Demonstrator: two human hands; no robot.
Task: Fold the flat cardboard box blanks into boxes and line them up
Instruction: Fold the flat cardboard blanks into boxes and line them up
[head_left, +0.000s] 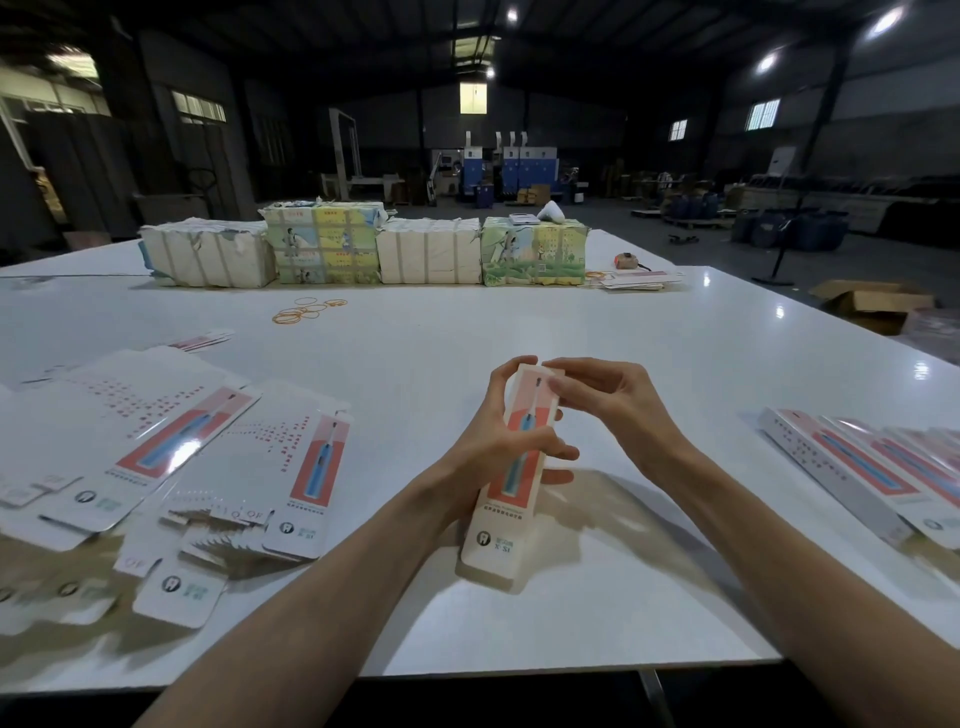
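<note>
A long white box (498, 525) printed with a red panel and a blue toothbrush is held above the table's near middle, tilted with its far end up. My left hand (493, 441) is wrapped around its middle from the left. My right hand (613, 400) pinches the far end flap with its fingertips. Flat box blanks (218, 467) with the same print lie spread in overlapping piles at the left. Folded boxes (857, 473) lie side by side in a row at the right edge.
The white table (467, 332) carries four wrapped bundles (363, 249) along its far side, loose rubber bands (306, 310) in front of them, and a small stack of blanks (639, 279) at the far right. An open carton (872, 304) sits on the floor beyond the right edge.
</note>
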